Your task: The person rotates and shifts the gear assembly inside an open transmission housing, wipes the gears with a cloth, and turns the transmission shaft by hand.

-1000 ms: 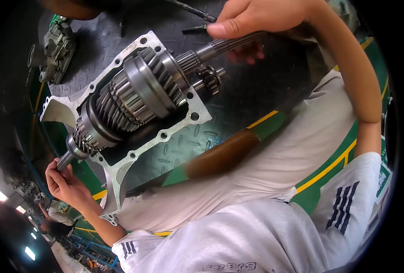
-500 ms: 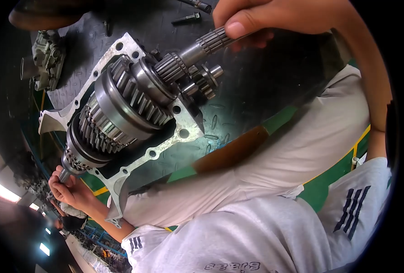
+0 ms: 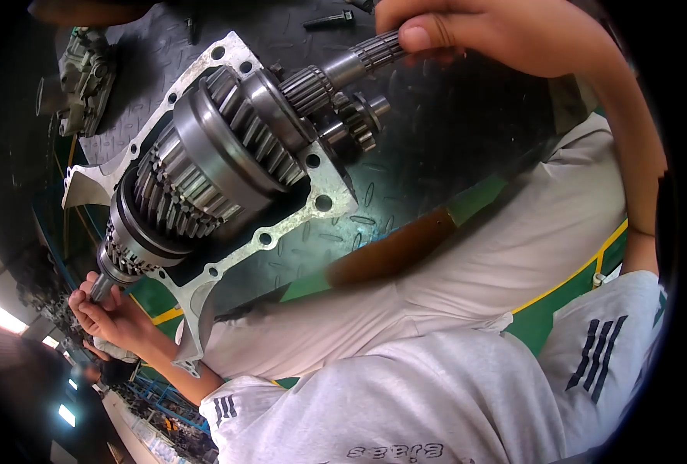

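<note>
Head view: left hand (image 3: 110, 319) and right hand (image 3: 467, 31) grip opposite ends of the shaft (image 3: 349, 69). Uneven support could tilt it, knocking gears (image 3: 282, 164) against the casing (image 3: 239, 254).

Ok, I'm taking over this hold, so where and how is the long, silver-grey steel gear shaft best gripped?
Probably grip the gear shaft by both ends, from each outer side. The splined end and slim opposite tip project past the open, silver-grey metal housing and look narrower than the toothed steel gears between.

Left grip (image 3: 113, 319) with fingers (image 3: 88, 315) curled inward, right grip (image 3: 475, 32) closed, thumb (image 3: 416, 39) uppermost
</note>
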Tool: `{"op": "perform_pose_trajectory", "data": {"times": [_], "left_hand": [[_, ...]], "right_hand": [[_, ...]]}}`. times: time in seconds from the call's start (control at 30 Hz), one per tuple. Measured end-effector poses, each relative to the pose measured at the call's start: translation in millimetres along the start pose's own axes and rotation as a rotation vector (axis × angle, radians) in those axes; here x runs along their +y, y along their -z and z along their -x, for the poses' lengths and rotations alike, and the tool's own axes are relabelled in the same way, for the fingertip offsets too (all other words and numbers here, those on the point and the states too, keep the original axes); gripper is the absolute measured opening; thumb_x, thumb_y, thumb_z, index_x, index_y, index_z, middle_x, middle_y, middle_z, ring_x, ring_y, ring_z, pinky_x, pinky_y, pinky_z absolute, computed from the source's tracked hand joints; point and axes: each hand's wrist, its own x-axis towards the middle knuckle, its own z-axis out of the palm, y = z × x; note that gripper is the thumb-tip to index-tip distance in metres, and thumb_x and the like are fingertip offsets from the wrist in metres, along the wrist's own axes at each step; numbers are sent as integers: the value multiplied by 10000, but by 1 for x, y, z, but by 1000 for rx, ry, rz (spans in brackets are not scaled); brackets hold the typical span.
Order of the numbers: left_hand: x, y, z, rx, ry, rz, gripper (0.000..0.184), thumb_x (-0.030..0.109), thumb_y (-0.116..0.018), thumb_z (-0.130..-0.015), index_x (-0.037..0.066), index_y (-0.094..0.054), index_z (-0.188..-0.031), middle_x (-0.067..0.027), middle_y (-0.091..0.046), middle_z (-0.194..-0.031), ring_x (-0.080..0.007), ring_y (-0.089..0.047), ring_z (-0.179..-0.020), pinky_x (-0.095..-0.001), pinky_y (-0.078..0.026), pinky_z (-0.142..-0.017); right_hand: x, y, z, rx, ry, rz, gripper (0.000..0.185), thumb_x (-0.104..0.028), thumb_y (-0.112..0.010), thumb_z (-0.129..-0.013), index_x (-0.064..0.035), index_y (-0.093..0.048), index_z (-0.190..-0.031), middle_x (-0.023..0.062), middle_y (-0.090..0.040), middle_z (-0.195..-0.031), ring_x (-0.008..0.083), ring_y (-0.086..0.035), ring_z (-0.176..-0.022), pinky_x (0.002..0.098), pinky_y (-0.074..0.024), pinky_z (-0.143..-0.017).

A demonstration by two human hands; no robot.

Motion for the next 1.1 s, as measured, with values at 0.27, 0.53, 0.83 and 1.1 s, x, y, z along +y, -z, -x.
{"op": "perform_pose_trajectory", "data": {"times": [0.27,0.53,0.83,1.1], "left_hand": [[10,-10,-1,28,-53,24,211,202,-596,-1086,19,-658,-1173,-22,-540,-908,-91,-386,-746,-197,-330,-589],[11,-13,2,41,-53,20,159,156,-607,-1076,14,-625,-1143,-42,-558,-968,-89,-437,-781,-183,-411,-641],[10,-10,4,20,-40,12,146,153,-609,-1075,8,-601,-1091,-43,-526,-933,-115,-422,-808,-190,-400,-648],[8,-8,0,-134,53,3,194,119,-549,-1078,-32,-630,-1169,-127,-619,-1031,-186,-552,-909,-257,-476,-760]], "right_hand": [[13,-17,-3,88,88,-43,313,-294,-596,-1069,4,-688,-1047,91,-671,-833,212,-620,-788,365,-483,-744],[19,-30,-3,314,249,276,257,-227,-684,-986,28,-653,-1004,174,-670,-886,366,-647,-857,433,-501,-770],[11,-46,1,574,310,770,218,-129,-775,-842,3,-644,-955,133,-658,-919,325,-585,-955,415,-504,-842],[8,-58,-1,716,241,782,301,-82,-791,-776,-27,-535,-925,143,-580,-951,344,-565,-930,421,-491,-825]]}}
